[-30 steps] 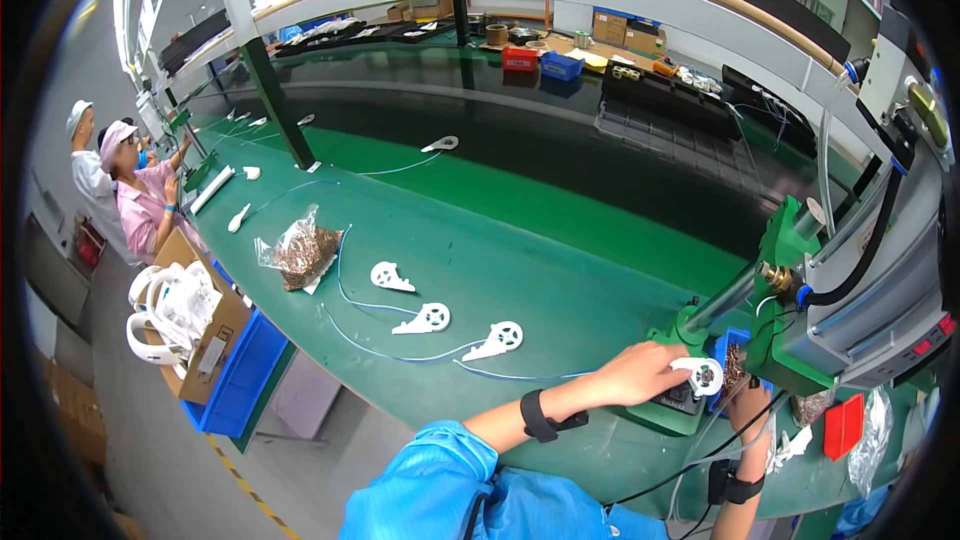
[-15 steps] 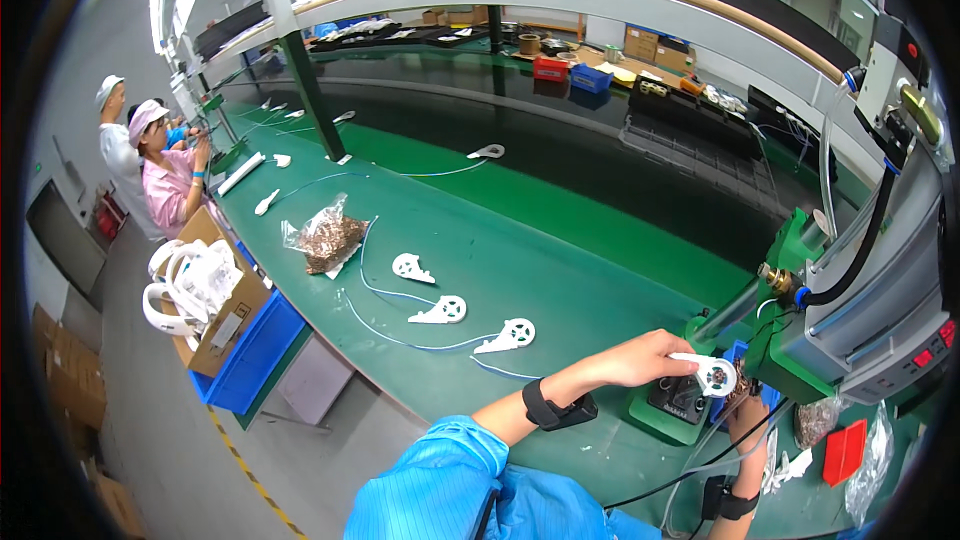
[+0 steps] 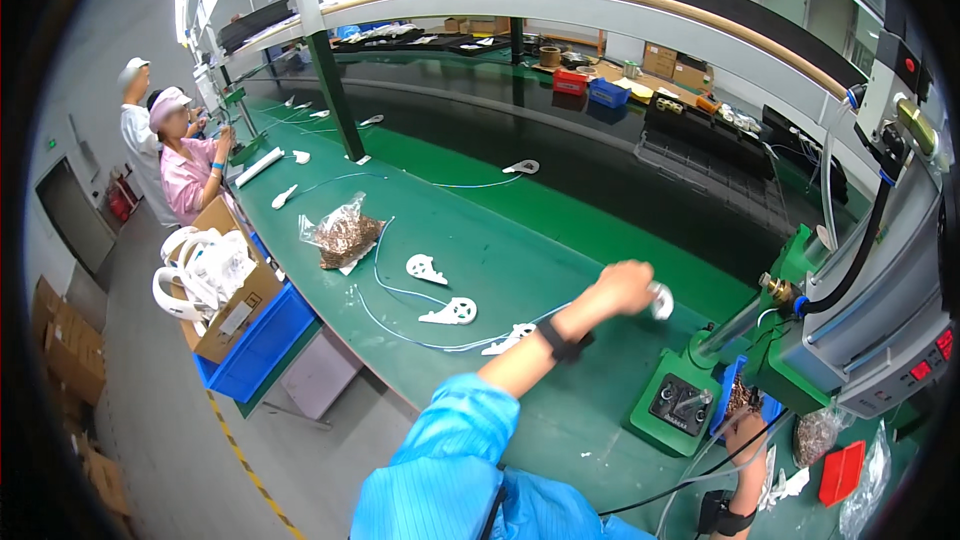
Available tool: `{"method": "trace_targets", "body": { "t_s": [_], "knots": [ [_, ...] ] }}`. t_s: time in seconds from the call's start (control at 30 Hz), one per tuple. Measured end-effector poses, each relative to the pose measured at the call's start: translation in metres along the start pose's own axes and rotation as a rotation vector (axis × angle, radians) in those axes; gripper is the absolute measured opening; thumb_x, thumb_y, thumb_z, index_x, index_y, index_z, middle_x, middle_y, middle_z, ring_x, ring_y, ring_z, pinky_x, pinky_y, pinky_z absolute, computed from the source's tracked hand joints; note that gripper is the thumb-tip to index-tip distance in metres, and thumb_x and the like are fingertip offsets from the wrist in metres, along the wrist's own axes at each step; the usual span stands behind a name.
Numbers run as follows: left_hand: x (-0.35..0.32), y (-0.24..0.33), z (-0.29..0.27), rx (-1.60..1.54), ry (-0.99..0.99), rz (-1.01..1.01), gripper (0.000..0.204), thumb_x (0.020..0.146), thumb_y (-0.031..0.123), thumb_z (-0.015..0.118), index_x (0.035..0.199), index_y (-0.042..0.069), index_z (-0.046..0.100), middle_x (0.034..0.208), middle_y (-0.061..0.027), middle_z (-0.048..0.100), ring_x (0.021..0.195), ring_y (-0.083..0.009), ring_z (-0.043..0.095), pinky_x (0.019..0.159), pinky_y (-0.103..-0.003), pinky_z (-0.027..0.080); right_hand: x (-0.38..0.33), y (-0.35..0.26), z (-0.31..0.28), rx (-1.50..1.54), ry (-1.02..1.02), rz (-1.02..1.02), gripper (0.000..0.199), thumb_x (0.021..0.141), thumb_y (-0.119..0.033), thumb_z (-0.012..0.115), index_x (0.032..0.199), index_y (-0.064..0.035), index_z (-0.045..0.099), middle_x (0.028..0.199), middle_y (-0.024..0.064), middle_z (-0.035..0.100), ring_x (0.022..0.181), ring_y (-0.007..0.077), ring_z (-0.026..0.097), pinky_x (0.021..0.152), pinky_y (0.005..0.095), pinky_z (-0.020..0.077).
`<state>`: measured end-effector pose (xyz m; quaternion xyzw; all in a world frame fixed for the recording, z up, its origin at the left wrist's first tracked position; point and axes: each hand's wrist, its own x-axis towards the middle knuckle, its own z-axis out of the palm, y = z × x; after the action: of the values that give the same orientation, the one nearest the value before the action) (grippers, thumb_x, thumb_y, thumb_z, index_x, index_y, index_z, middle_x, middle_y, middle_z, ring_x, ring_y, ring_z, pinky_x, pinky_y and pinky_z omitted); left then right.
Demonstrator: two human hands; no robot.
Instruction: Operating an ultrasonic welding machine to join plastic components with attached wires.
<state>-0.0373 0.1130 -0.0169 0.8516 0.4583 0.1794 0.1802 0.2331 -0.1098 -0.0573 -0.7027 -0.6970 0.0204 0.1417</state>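
My left hand (image 3: 626, 287) is raised over the far side of the green bench, fingers closed on a white round plastic part (image 3: 661, 301), which is blurred by motion. My right hand (image 3: 744, 430) reaches into a blue bin (image 3: 731, 390) of small copper-coloured pieces (image 3: 739, 399) beside the bench press. Its fingers are hidden among them. Between my hands stands the press's green base (image 3: 655, 424), with a dark fixture (image 3: 683, 404) on top that has nothing white on it. Similar white plastic parts with blue-white cords lie to the left, one of them (image 3: 452, 311) near my left forearm.
The press's grey body (image 3: 880, 310) and hoses rise at the right. A red tray (image 3: 842, 473) and plastic bags lie near it. A bag of copper-coloured pieces (image 3: 349, 240) sits on the bench. At left stands a carton (image 3: 240, 318) of white parts; two people are beyond.
My left hand has moved up and left, away from the press fixture, carrying the white plastic part. My right hand has stayed at the blue bin. The view has shifted slightly.
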Motion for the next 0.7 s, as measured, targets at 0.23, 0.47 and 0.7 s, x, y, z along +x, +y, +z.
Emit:
{"method": "trace_targets", "body": {
  "t_s": [0.23,0.47,0.7],
  "knots": [
    [0.132,-0.039,-0.01,0.158,-0.279,-0.169,0.073,0.07,0.075,0.039,0.131,0.036,0.035,0.138,-0.0096,0.029,0.127,-0.0314,0.028,0.099,-0.055,0.022,-0.01,-0.028,-0.022,0.079,-0.026,-0.01,0.021,0.065,-0.011,0.063,0.081,0.0018,0.06,0.085,0.0199,0.059,0.081,0.0386,0.054,0.074,0.0432,0.0426],
    [0.125,-0.158,-0.051,0.271,-0.09,-0.574,0.066,0.071,0.05,0.064,0.121,0.01,0.048,0.13,-0.0122,0.04,0.119,-0.0303,0.04,0.093,-0.048,0.036,-0.008,-0.026,-0.016,0.096,-0.094,0.134,0.025,0.069,-0.016,0.065,0.089,-0.0023,0.061,0.087,0.0183,0.058,0.085,0.0375,0.053,0.072,0.042,0.0425],
    [0.151,-0.238,-0.042,0.465,0.151,-0.631,0.071,0.068,0.052,0.065,0.13,0.032,0.036,0.138,-0.0142,0.026,0.123,-0.046,0.022,0.092,-0.049,0.037,0.0,-0.019,-0.007,0.065,-0.116,0.233,0.024,0.069,-0.009,0.062,0.092,-0.0005,0.059,0.09,0.0189,0.058,0.09,0.0368,0.052,0.076,0.0411,0.0431]
  ]
}}
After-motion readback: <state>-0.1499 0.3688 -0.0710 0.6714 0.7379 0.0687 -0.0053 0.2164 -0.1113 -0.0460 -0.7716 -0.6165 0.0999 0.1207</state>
